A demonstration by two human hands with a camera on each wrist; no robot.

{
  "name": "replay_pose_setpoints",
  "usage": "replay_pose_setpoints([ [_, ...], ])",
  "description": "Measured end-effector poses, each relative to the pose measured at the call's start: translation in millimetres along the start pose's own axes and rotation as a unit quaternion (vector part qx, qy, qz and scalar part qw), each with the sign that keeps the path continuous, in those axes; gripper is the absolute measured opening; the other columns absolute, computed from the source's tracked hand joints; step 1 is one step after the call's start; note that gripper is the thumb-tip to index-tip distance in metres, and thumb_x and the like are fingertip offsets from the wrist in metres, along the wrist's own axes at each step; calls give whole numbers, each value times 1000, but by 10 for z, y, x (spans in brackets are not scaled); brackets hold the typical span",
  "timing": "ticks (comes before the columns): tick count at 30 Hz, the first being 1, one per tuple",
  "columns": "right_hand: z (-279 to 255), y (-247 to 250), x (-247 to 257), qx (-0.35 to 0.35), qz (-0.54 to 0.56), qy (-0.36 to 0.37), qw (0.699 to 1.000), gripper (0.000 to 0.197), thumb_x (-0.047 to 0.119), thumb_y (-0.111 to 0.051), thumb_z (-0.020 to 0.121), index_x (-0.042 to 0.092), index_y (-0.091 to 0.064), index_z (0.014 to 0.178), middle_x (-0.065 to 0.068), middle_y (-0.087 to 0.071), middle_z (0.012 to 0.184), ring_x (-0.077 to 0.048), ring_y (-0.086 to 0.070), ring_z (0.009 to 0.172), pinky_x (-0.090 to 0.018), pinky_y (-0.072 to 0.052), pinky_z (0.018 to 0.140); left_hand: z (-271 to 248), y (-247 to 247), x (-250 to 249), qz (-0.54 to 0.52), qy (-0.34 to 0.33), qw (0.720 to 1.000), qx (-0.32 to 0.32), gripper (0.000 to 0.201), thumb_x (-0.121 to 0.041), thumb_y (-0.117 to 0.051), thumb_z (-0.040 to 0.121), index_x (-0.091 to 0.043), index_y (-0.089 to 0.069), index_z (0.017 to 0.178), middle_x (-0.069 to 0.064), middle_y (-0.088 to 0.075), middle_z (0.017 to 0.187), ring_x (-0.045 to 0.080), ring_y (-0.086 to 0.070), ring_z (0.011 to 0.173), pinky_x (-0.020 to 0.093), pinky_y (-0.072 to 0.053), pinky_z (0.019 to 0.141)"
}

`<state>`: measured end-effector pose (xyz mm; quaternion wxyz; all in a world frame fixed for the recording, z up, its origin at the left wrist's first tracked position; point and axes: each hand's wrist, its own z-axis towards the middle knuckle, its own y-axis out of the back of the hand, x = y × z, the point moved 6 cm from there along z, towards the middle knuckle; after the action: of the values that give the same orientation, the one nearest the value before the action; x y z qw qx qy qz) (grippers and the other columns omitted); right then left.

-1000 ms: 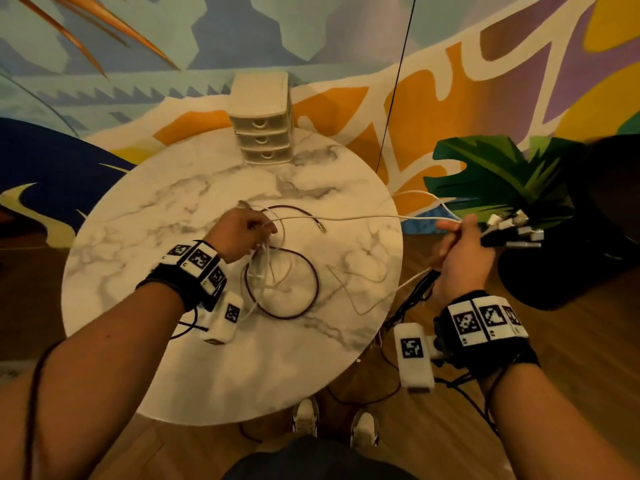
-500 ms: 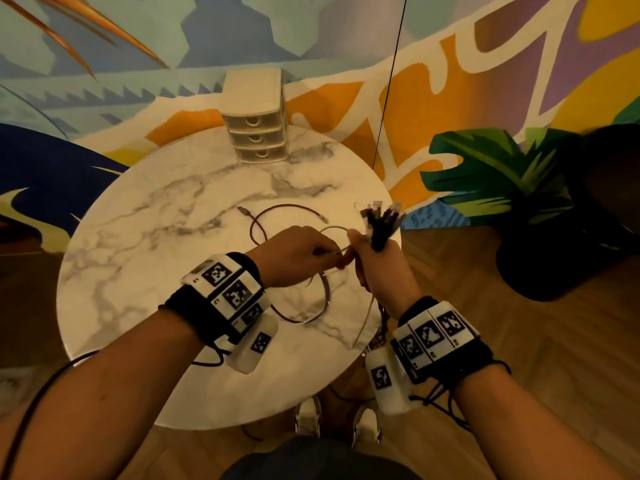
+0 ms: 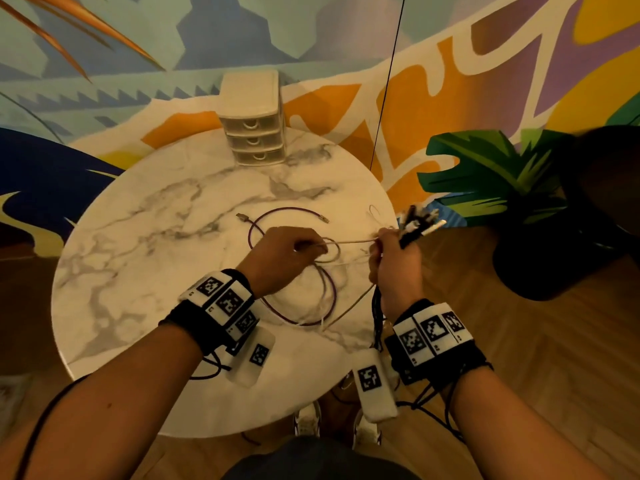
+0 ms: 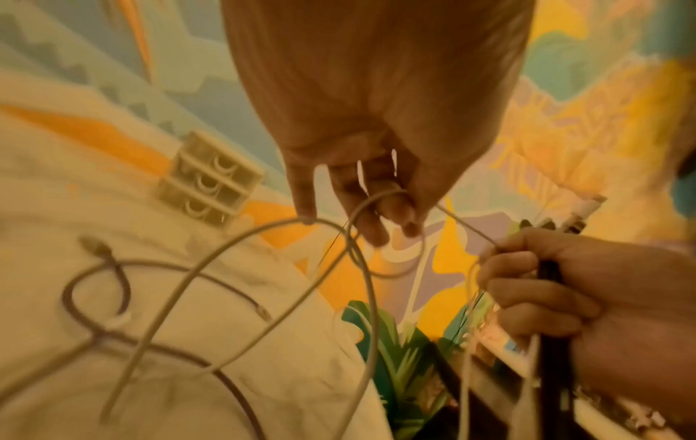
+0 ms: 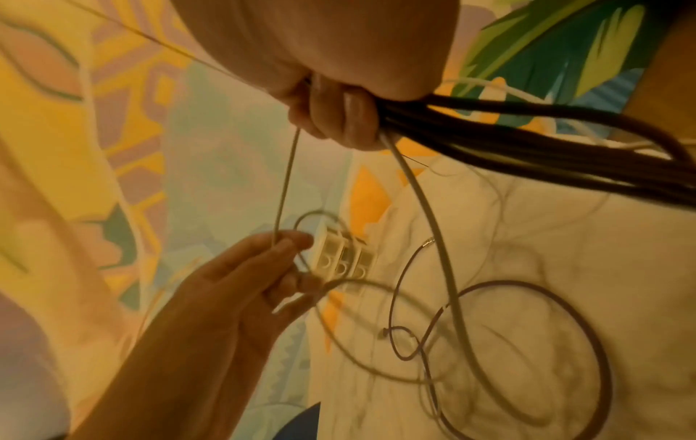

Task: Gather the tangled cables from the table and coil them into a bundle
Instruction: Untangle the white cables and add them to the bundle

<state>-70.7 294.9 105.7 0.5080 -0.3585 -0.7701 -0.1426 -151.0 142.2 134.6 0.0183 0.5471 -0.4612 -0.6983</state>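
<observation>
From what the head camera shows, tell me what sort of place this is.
Probably a decorated indoor lounge or studio corner, not a workshop: a colourful painted mural wall, a round marble-look table with a small drawer unit, and wood flooring.

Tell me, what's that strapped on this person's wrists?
Each bare forearm carries a black wristband topped with white blocks printed with black square codes. A white pod bearing another code hangs under each wrist, and thin black wires trail back along the arms.

pale cable [image 3: 349,241] taut, purple cable [image 3: 325,299] looped on table [image 3: 138,271]
</observation>
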Motion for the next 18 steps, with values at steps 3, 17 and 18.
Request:
replay_pose_setpoints([
  [3,25,126,92,-54,76,22,995,18,17,-47,96,15,-48,78,5,-41,54,-4,-32,39,-18,-24,35,43,216,67,150,-51,984,-78,11,-19,-60,90,-15,-70,88,-3,-67,80,18,-60,77,37,-48,80],
  [17,216,221,26,-94,141,13,986,19,23,-42,98,9,-46,86,4,-49,47,-6,-31,30,-13,-23,35,-138,83,687,-262,119,945,-152,31,16,-59,78,-14,-64,84,7,-65,91,15,-63,79,23,-49,71],
  [18,248,230,-4,-87,139,9,986,18,21,-41,97,6,-46,90,3,-51,46,-7,-28,29,-13,-21,35,-133,26,743,-228,130,956,-129,34,16,-57,79,-16,-63,85,6,-64,94,13,-63,78,22,-48,70],
])
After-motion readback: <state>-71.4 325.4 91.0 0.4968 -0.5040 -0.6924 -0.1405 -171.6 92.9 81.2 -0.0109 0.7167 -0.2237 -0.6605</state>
